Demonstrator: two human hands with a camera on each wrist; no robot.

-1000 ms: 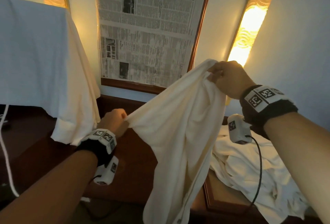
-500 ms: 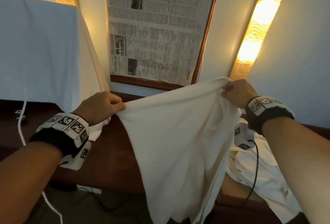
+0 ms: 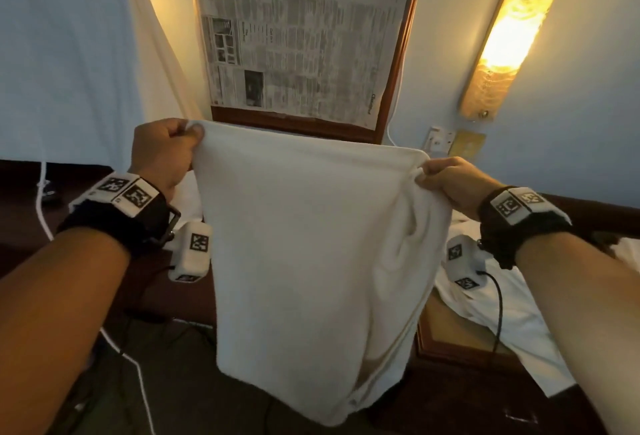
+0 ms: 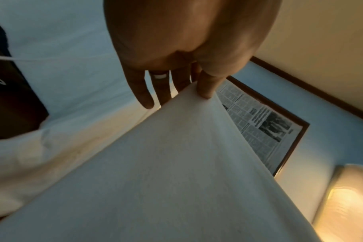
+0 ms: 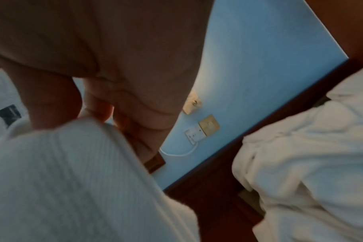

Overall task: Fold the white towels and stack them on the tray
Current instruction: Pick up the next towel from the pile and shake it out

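A white towel point(image 3: 304, 261) hangs spread in the air in front of me, its top edge stretched level between both hands. My left hand point(image 3: 166, 152) pinches the top left corner. In the left wrist view the thumb presses the towel point(image 4: 176, 172) against the fingers point(image 4: 143, 96). My right hand point(image 3: 446, 181) grips the top right corner, where the cloth bunches into folds. In the right wrist view its fingers curl round the towel point(image 5: 72, 180). A wooden tray point(image 3: 450, 334) lies at the lower right under a heap of white towels point(image 3: 519, 313).
A dark wooden counter point(image 3: 20, 219) runs along the wall behind the towel. White cloth point(image 3: 69, 53) hangs at the left. A framed newspaper point(image 3: 298, 36) and a lit wall lamp point(image 3: 509, 29) are on the wall. Sockets point(image 3: 440, 140) sit by the lamp. White cables point(image 3: 45, 216) trail at left.
Both hands have drawn apart and levelled out: the right hand came down, the left rose. The towel went from a bunched, slanted drape to a flat sheet with a straight top edge.
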